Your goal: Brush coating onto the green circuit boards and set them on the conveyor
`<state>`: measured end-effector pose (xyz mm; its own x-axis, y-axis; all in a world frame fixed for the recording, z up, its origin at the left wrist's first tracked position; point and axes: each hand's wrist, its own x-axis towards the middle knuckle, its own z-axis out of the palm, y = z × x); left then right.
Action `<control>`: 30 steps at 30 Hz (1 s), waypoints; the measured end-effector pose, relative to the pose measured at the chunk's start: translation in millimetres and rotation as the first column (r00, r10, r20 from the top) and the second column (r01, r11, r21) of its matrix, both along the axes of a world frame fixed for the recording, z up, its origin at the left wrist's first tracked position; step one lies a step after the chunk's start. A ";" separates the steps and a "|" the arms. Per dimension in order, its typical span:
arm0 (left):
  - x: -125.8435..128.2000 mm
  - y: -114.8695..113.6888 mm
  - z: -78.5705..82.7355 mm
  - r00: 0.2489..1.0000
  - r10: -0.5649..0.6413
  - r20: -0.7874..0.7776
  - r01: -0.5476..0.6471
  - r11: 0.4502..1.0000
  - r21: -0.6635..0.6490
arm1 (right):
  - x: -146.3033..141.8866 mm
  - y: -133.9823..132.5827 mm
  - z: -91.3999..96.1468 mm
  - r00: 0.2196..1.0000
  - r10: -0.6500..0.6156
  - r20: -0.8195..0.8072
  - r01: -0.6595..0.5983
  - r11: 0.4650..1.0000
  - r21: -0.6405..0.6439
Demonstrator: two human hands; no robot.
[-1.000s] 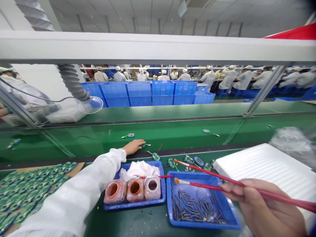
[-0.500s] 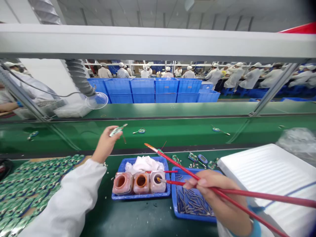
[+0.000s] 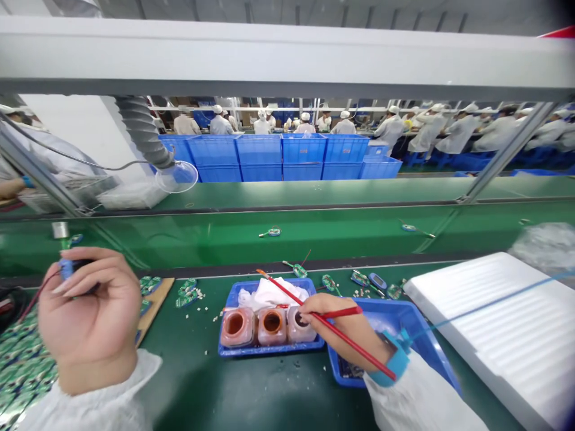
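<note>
My left hand (image 3: 92,311) is raised at the left, its fingers closed on a small circuit board (image 3: 66,268) with a blue part, a silver metal tip and a red wire; the palm side hides much of it. My right hand (image 3: 344,323) grips a red paintbrush (image 3: 291,293), its orange-stained bristles pointing up and left. A second red brush (image 3: 344,312) crosses the same fingers; its bristle end is hidden at the right jar. Three stained jars, the left jar (image 3: 236,328), the middle jar (image 3: 272,327) and the right jar (image 3: 302,326), sit in a blue tray (image 3: 269,351).
A white cloth (image 3: 269,293) lies behind the jars. Another blue tray (image 3: 404,317) is under my right forearm, beside a white foam box (image 3: 489,311). Rows of circuit boards (image 3: 27,365) cover the left. Several boards lie on a green conveyor (image 3: 341,230) and the bench. People work beyond.
My left hand has come back left and nearer with the circuit board, turning its palm toward me. My right hand has moved forward and left to the right jar with the brushes.
</note>
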<state>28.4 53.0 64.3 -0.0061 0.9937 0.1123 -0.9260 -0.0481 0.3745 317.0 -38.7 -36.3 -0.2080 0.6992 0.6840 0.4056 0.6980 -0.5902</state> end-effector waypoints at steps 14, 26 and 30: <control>17.2 -7.1 -11.6 0.950 0.117 -0.291 -0.087 0.990 0.114 | 13.5 -27.5 18.0 0.975 -0.103 0.197 0.048 0.963 0.265; 23.9 -17.4 -5.8 0.918 0.215 -0.332 -0.208 0.976 0.055 | 23.1 -47.2 14.8 0.956 -0.100 0.276 0.025 0.964 0.263; 30.6 -11.4 -3.0 0.944 0.193 -0.267 -0.261 0.933 -0.248 | 30.5 -60.7 15.8 0.949 -0.118 0.292 0.039 0.964 0.263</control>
<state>59.0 41.6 61.3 -0.2430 0.9598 -0.1406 -0.7863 -0.1100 0.6080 347.5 -99.4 -20.5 -0.3841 0.5355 0.7521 0.5963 0.7659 -0.2407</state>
